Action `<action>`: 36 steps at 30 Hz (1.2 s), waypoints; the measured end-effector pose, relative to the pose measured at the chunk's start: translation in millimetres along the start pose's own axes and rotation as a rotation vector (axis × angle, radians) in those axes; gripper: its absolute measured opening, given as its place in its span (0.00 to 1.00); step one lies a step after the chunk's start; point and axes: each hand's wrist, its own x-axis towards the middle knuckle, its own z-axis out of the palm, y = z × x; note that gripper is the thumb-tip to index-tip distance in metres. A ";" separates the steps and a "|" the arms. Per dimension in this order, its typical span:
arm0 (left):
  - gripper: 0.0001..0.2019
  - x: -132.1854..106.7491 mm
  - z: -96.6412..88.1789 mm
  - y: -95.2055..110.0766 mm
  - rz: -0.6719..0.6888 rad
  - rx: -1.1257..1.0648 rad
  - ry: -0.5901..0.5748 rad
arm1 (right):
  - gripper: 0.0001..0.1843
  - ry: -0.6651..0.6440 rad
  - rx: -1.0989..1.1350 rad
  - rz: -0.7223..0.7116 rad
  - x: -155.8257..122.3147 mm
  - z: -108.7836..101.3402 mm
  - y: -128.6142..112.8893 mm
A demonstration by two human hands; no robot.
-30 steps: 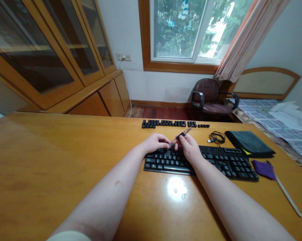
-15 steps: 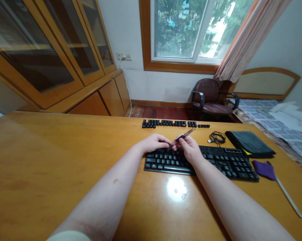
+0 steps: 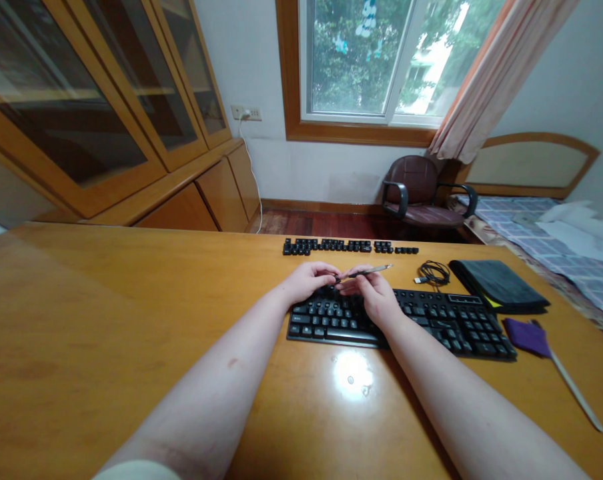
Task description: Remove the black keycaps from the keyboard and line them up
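A black keyboard (image 3: 431,323) lies on the wooden desk (image 3: 106,320) in front of me. Both hands hover over its upper left part. My right hand (image 3: 374,293) pinches a thin metal tool (image 3: 369,271) that lies nearly level, its tip pointing right. My left hand (image 3: 309,280) is closed in a pinch at the tool's left end; what sits between its fingertips is too small to name. A row of loose black keycaps (image 3: 349,247) runs along the desk beyond the hands.
A coiled black cable (image 3: 434,273) and a dark folded pouch (image 3: 499,285) lie right of the hands. A purple cloth (image 3: 526,335) and a pale stick (image 3: 576,393) sit at the desk's right edge. Cabinets stand left; a chair (image 3: 421,193) and bed lie beyond.
The tool in my right hand has tilted from steeply angled to almost level. Both hands have risen slightly off the keys and stayed together.
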 end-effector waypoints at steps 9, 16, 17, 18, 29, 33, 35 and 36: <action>0.14 -4.0 -1.9 6.1 -0.013 -0.136 0.063 | 0.10 -0.036 -0.184 -0.193 -3.8 0.9 -1.2; 0.10 -4.4 -5.6 3.1 0.044 -0.164 0.112 | 0.09 0.029 -0.454 -0.179 -3.5 -0.9 1.6; 0.11 -4.5 -5.7 2.8 0.037 -0.152 0.112 | 0.10 0.037 -0.429 -0.152 -3.4 -0.9 2.8; 0.12 -4.6 -5.6 2.9 0.023 -0.140 0.114 | 0.10 0.040 -0.392 -0.127 -3.4 -0.8 3.5; 0.12 -4.5 -3.1 7.8 0.067 -0.028 0.104 | 0.10 0.076 -0.096 0.009 0.8 -1.4 -2.4; 0.11 -3.0 -1.8 3.9 0.067 0.002 0.153 | 0.11 0.083 -0.104 0.012 0.6 -1.6 -0.8; 0.11 -2.5 -0.4 2.9 0.053 0.018 0.187 | 0.11 0.080 -0.146 -0.019 -0.3 -0.2 -1.2; 0.11 -2.4 0.4 2.8 0.043 0.025 0.198 | 0.11 0.076 -0.167 -0.031 -0.8 0.6 -1.4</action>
